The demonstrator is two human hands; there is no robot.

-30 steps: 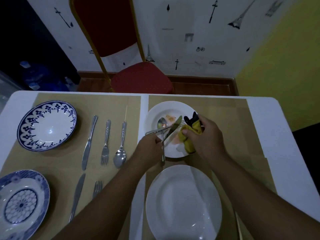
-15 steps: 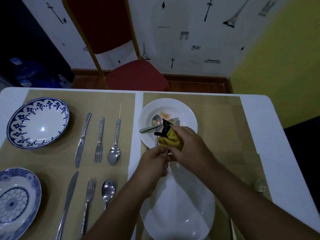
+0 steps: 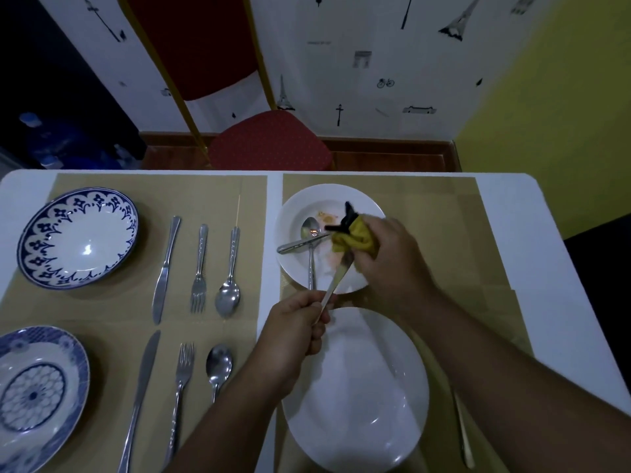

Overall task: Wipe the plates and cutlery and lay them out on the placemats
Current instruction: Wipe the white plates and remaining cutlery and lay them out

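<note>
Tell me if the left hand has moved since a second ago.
Yes. The left hand has pulled back toward the person, off the stained plate's near rim, gripping a utensil.

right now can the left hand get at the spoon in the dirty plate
Likely not yet: the left hand grips the cutlery piece being wiped with the yellow cloth. The spoon lies just ahead, handle end bare and toward that hand, so once freed it probably could.
</note>
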